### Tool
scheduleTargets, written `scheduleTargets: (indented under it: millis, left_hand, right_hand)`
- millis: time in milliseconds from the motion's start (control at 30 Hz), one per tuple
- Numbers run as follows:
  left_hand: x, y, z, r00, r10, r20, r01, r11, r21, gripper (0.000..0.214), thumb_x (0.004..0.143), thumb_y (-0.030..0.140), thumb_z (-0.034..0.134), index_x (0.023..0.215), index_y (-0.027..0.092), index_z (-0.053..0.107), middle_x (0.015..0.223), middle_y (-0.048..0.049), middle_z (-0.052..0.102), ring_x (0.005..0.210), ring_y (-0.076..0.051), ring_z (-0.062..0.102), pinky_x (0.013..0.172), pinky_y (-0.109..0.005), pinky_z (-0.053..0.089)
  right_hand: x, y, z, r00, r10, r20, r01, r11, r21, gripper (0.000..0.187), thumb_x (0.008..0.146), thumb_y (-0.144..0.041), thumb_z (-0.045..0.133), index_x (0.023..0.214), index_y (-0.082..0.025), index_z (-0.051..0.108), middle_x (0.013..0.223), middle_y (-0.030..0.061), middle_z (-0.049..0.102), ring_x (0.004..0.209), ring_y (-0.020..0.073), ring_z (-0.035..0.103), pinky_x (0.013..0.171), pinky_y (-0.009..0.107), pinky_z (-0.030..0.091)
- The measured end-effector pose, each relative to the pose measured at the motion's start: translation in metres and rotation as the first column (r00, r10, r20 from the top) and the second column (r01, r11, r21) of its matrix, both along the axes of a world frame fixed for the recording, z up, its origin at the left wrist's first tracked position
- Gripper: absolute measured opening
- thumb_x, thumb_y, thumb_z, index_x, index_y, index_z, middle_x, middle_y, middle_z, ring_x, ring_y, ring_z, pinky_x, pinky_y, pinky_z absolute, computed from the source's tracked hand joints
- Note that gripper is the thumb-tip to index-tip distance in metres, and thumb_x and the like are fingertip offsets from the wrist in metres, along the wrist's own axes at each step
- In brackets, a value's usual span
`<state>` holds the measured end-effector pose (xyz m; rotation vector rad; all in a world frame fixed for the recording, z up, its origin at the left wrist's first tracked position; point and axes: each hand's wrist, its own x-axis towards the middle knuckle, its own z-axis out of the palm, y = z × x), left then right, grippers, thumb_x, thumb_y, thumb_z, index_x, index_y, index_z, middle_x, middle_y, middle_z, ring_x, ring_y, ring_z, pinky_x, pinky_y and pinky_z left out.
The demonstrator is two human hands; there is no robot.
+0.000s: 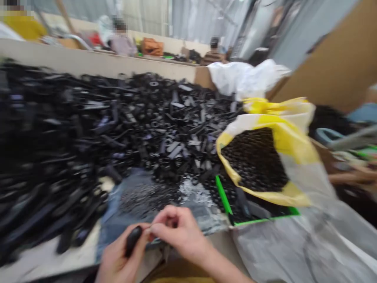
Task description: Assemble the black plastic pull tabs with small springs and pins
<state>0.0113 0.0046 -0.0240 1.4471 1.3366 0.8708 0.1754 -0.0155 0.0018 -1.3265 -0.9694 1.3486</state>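
Observation:
My left hand [119,255] sits at the bottom edge, fingers curled round a short black plastic part [133,239]. My right hand [176,232] is just beside it, fingertips pinched together against the end of that part; whatever they pinch is too small and blurred to name. Both hands hover over a clear plastic sheet [153,196] strewn with tiny black bits. Behind them spreads a large heap of black plastic pieces [88,125].
A yellow and clear bag [282,137] full of small black bits stands at the right, resting in a green-edged tray [224,196]. A white bag [244,76] lies behind it. A cardboard wall [88,63] backs the heap. Other people sit far behind.

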Motion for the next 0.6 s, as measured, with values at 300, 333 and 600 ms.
scheduleTargets:
  millis: [300, 333, 600]
  left_hand:
    - [-0.006, -0.001, 0.012, 0.974, 0.177, 0.142, -0.138, 0.958, -0.25, 0.051, 0.076, 0.068, 0.075, 0.073, 0.018, 0.067, 0.056, 0.0005, 0.062, 0.043, -0.009, 0.039, 0.043, -0.021, 0.032]
    - [-0.009, -0.001, 0.01, 0.975, 0.181, 0.128, -0.142, 0.953, -0.266, 0.051, 0.074, 0.067, 0.077, 0.072, 0.018, 0.068, 0.057, 0.0, 0.063, 0.043, -0.009, 0.039, 0.043, -0.021, 0.031]
    - [-0.026, -0.007, -0.008, 0.991, 0.126, 0.038, -0.11, 0.955, -0.276, 0.038, 0.082, 0.058, 0.072, 0.081, 0.02, 0.074, 0.062, 0.0001, 0.068, 0.044, -0.01, 0.039, 0.041, -0.021, 0.029]
  right_hand:
    - [0.003, -0.002, -0.012, 0.815, 0.004, 0.579, -0.201, 0.94, 0.276, 0.019, 0.098, -0.024, 0.06, 0.085, -0.02, 0.073, 0.077, 0.0005, 0.064, 0.065, 0.0146, 0.058, 0.062, 0.025, 0.042]
    - [0.004, -0.001, -0.012, 0.755, 0.008, 0.655, -0.242, 0.932, 0.268, 0.019, 0.099, -0.021, 0.059, 0.087, -0.021, 0.073, 0.079, 0.0012, 0.066, 0.067, 0.0156, 0.062, 0.064, 0.026, 0.044]
    - [0.036, -0.002, -0.007, 0.619, -0.024, 0.785, -0.195, 0.963, 0.184, 0.018, 0.102, -0.025, 0.059, 0.094, -0.025, 0.075, 0.083, 0.0012, 0.07, 0.071, 0.0184, 0.067, 0.067, 0.027, 0.049]
